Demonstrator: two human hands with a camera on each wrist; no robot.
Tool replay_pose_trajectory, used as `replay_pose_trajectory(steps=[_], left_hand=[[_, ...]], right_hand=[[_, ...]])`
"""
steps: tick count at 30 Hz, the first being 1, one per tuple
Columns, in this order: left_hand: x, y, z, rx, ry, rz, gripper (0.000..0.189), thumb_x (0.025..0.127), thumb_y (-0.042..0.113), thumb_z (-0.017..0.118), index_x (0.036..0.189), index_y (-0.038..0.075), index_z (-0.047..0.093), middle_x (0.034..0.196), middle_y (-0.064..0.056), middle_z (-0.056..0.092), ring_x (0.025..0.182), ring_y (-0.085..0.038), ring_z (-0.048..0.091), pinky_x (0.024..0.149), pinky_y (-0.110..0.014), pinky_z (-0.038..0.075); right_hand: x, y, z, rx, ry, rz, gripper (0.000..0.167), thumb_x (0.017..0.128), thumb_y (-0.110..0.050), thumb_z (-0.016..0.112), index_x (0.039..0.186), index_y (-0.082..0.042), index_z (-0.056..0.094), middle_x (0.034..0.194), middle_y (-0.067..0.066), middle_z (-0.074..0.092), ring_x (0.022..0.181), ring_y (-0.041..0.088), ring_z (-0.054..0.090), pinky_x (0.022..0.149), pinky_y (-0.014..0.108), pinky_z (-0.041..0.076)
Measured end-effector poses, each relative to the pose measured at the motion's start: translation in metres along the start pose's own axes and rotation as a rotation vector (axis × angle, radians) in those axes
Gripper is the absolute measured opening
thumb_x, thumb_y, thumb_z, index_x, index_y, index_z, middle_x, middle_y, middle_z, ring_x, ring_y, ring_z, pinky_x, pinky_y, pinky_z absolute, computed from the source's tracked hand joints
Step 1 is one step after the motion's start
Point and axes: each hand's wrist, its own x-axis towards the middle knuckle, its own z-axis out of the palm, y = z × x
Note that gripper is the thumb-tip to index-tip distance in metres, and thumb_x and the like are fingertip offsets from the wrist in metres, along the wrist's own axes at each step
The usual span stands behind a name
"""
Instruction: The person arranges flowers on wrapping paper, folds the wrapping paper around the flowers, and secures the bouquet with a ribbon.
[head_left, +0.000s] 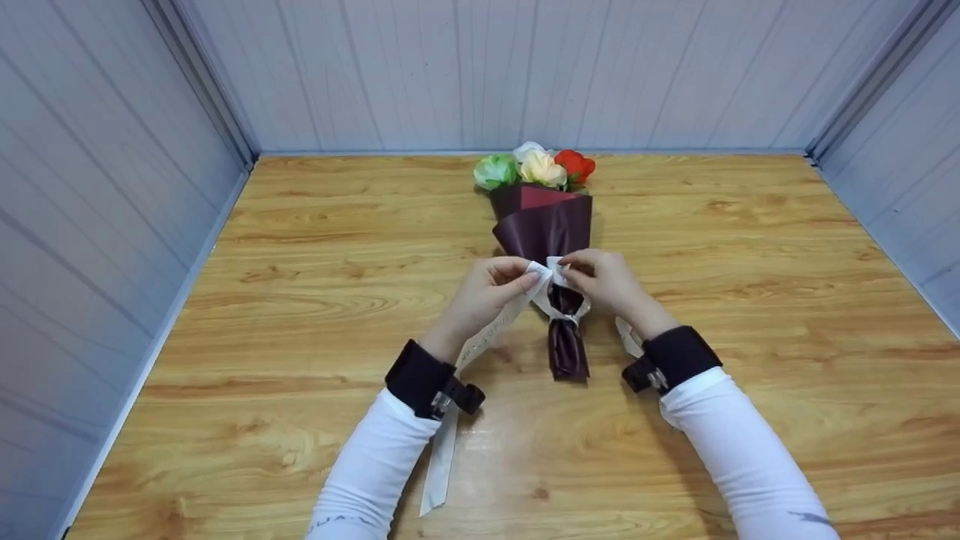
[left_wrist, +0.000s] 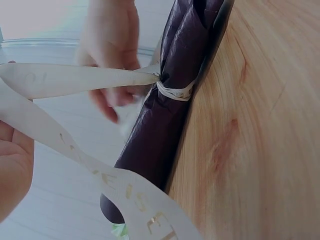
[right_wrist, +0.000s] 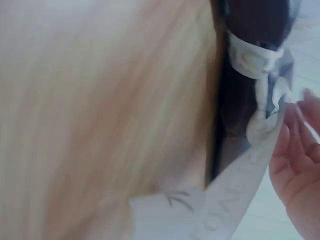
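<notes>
A bouquet (head_left: 551,229) in dark maroon wrapping lies on the wooden table, blooms pointing away. Around its narrow neck runs a white ribbon (left_wrist: 175,92) with gold lettering, tied at the front. Just left of the neck, my left hand (head_left: 486,294) pinches a folded part of the ribbon between thumb and fingers; a long tail hangs from it toward the near edge. My right hand (head_left: 606,283) pinches another part of the ribbon over the wrapping, close to the left fingertips. In the right wrist view a ribbon tail (right_wrist: 235,192) runs below the right hand.
Green (head_left: 495,172), white, cream and red (head_left: 576,166) flowers top the bouquet near the back wall (head_left: 420,75). Pale panels also rise at left and right. The wood-grain tabletop (head_left: 300,337) stretches out on both sides.
</notes>
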Motion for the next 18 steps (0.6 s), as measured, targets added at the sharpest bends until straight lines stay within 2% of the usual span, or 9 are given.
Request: replay_pose_trajectory(steps=[4, 7, 9, 12, 15, 18], left_hand=[[-0.001, -0.001, 0.001, 0.007, -0.004, -0.009, 0.020, 0.089, -0.005, 0.057, 0.102, -0.021, 0.058, 0.079, 0.011, 0.066, 0.073, -0.003, 0.059, 0.069, -0.018, 0.046], [0.000, -0.001, 0.001, 0.033, -0.008, -0.007, 0.021, 0.088, -0.006, 0.058, 0.102, -0.021, 0.058, 0.080, 0.012, 0.066, 0.073, -0.001, 0.058, 0.070, -0.017, 0.046], [0.000, 0.000, 0.002, 0.033, -0.013, -0.005, 0.020, 0.088, -0.006, 0.058, 0.102, -0.020, 0.058, 0.080, 0.012, 0.065, 0.074, -0.001, 0.058, 0.070, -0.017, 0.046], [0.000, -0.001, 0.002, 0.007, -0.039, 0.007, 0.016, 0.088, -0.009, 0.056, 0.099, -0.019, 0.053, 0.080, 0.012, 0.065, 0.074, -0.002, 0.058, 0.069, -0.017, 0.045], [0.000, -0.003, 0.001, -0.034, -0.070, 0.016, 0.011, 0.089, -0.011, 0.054, 0.094, -0.006, 0.045, 0.078, 0.011, 0.064, 0.074, -0.003, 0.058, 0.068, -0.018, 0.043], [0.001, -0.003, 0.002, -0.060, -0.086, 0.017, 0.024, 0.089, -0.013, 0.052, 0.094, 0.006, 0.038, 0.075, 0.011, 0.064, 0.076, -0.003, 0.058, 0.068, -0.018, 0.042]], right_hand=[[-0.004, -0.013, -0.012, 0.138, 0.148, -0.001, 0.016, 0.090, -0.006, 0.062, 0.098, 0.006, 0.070, 0.094, 0.020, 0.069, 0.076, 0.010, 0.059, 0.069, 0.018, 0.045], [-0.006, -0.027, -0.019, 0.236, 0.199, 0.009, 0.016, 0.091, -0.007, 0.062, 0.096, 0.005, 0.070, 0.092, 0.018, 0.069, 0.073, 0.000, 0.056, 0.067, 0.015, 0.043], [-0.009, -0.036, -0.022, 0.265, 0.184, 0.008, 0.016, 0.091, -0.009, 0.062, 0.096, 0.004, 0.070, 0.093, 0.016, 0.068, 0.073, -0.002, 0.056, 0.068, 0.015, 0.043], [-0.013, -0.050, -0.022, 0.259, 0.095, -0.019, 0.017, 0.091, -0.010, 0.062, 0.099, 0.003, 0.071, 0.095, 0.014, 0.067, 0.079, 0.002, 0.056, 0.070, 0.018, 0.045], [-0.018, -0.063, -0.018, 0.211, -0.008, -0.070, 0.019, 0.090, -0.013, 0.064, 0.101, 0.001, 0.071, 0.096, 0.012, 0.066, 0.084, 0.011, 0.057, 0.072, 0.023, 0.046], [-0.022, -0.071, -0.013, 0.160, -0.013, -0.129, 0.019, 0.086, -0.015, 0.069, 0.097, 0.001, 0.072, 0.094, 0.011, 0.065, 0.085, 0.017, 0.057, 0.073, 0.027, 0.047]])
